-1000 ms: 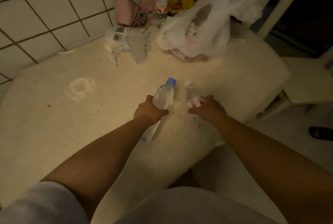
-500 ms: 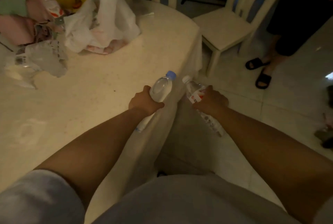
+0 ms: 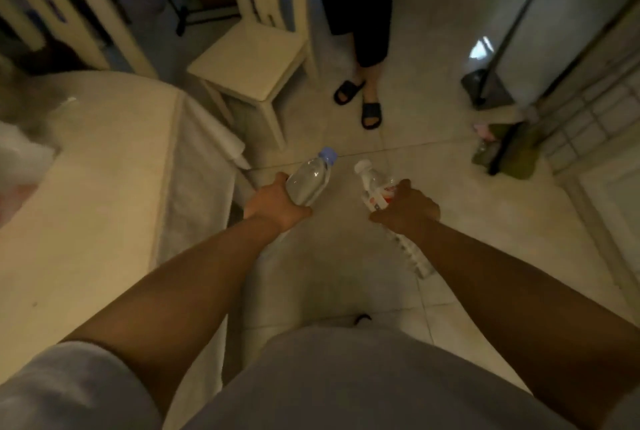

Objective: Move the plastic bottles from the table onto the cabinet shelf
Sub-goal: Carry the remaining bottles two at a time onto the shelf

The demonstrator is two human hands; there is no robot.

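I'm seeing the blue-capped bottle (image 3: pixel 309 177) being gripped around its body by the left hand (image 3: pixel 275 202), while the right hand (image 3: pixel 408 209) is wrapping its fingers round the white-capped bottle (image 3: pixel 375 187) with the red label. Both bottles are hanging over the tiled floor (image 3: pixel 450 187), just right of the table (image 3: pixel 90 166). A chair (image 3: pixel 252 62) and a bystander's black sandals (image 3: pixel 360 100) are standing beyond

Both arms outstretched, left hand (image 3: pixel 277 204) and right hand (image 3: pixel 408 209) in curled grip
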